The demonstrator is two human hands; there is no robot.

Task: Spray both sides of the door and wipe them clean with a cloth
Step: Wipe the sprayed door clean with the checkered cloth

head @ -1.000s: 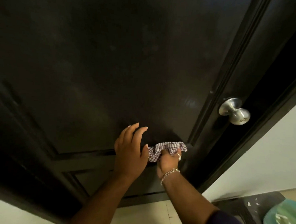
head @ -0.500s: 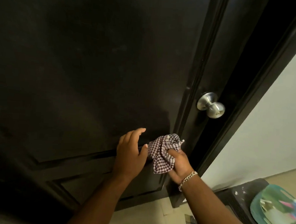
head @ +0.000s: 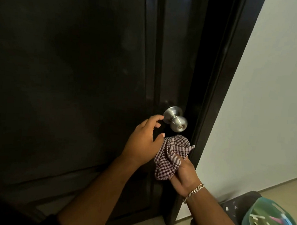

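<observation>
- A tall dark door [head: 67, 90] fills most of the view, its long axis running up and down and its latch edge toward the right, against a dark door frame [head: 221, 82].
- A round silver knob [head: 176, 121] juts from the door near that edge, its keyhole end pointing out and down to the right.
- The left hand [head: 143, 143] reaches up beside the knob, fingers loosely spread and gently bent, fingertips close to the knob's base plate; whether they touch it cannot be told.
- The right hand [head: 183, 177], with a chain bracelet [head: 194, 191] at the wrist, grips a bunched checked cloth [head: 170, 156] just below the knob, held near the door's edge.
- Half a second ago the left hand lay lower on the door panel and the knob was well above both hands; now the hands and cloth sit just under it.
- A pale wall [head: 266, 102] stands to the right.
- At the lower right, a dark stool [head: 237, 204] carries a blurred teal container [head: 269, 222]; light floor shows beneath.
</observation>
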